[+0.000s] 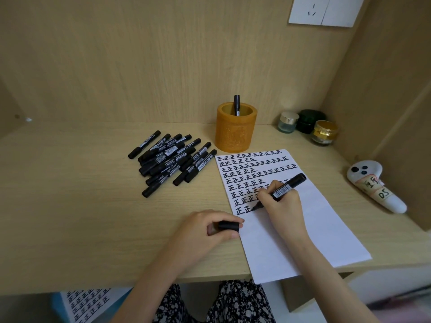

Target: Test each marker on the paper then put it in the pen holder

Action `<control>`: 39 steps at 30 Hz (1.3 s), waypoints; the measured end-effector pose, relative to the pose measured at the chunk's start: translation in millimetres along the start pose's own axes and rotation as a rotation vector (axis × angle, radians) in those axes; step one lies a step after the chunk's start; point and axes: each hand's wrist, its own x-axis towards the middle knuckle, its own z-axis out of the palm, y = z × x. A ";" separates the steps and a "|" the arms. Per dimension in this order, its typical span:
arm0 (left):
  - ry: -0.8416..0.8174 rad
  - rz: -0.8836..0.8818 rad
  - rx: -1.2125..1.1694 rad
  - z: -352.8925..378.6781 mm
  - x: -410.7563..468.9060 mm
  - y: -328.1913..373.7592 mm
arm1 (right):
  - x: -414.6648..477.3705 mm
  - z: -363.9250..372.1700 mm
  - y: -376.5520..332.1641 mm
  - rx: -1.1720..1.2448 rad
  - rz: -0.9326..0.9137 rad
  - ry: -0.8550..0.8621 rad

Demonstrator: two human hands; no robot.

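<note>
The fingers [265, 194] of the right hand [283, 207] are curled round a black marker [288, 185], pinching it low on the barrel, with its bare tip down on the paper [303, 234] at the end of the lowest row of black characters and its back end slanting up and away to the right. The left hand [200, 234] rests on the worktop [93, 217] just left of the sheet, at its edge, thumb and fingers closed on the marker's black cap [228, 226], which lies sideways in the grip. The paper lies at an angle on the right half of the worktop, its upper part filled with rows of the same character, its lower part blank and reaching over the front edge. Just beyond its top left corner stands the amber pen holder [235, 134] with one marker [237, 104] upright in it. Left of the holder lies a loose pile of capped markers [172, 159]. Three small jars [307, 124] sit in the back right corner, and a white controller [373, 190] with handwritten labels lies at the right wall.
</note>
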 end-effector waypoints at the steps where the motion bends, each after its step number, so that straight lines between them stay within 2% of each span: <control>1: 0.000 0.000 -0.002 0.0 0.0 -0.1 | 0.0 -0.2 0.2 0.003 -0.005 0.002; 16: 0.002 0.030 -0.019 -0.4 0.3 4.8 | 0.7 -1.4 1.1 0.019 -0.005 0.013; 22: 0.011 0.027 -0.047 1.0 2.7 -2.6 | 2.9 -7.2 -0.2 0.245 0.048 0.060; 25: 0.048 0.015 -0.089 -0.3 4.2 -3.4 | 1.0 -8.5 -4.4 0.288 0.027 0.023; 29: 0.133 0.002 -0.190 -1.8 5.7 -1.1 | -0.9 -12.1 -12.1 0.395 0.111 -0.036; 32: 0.204 -0.017 -0.230 -1.7 8.3 1.2 | -5.1 -11.4 -20.4 0.436 0.106 -0.103; 39: 0.263 -0.033 -0.318 -1.7 10.4 8.6 | -16.2 1.9 -32.4 0.486 0.039 -0.077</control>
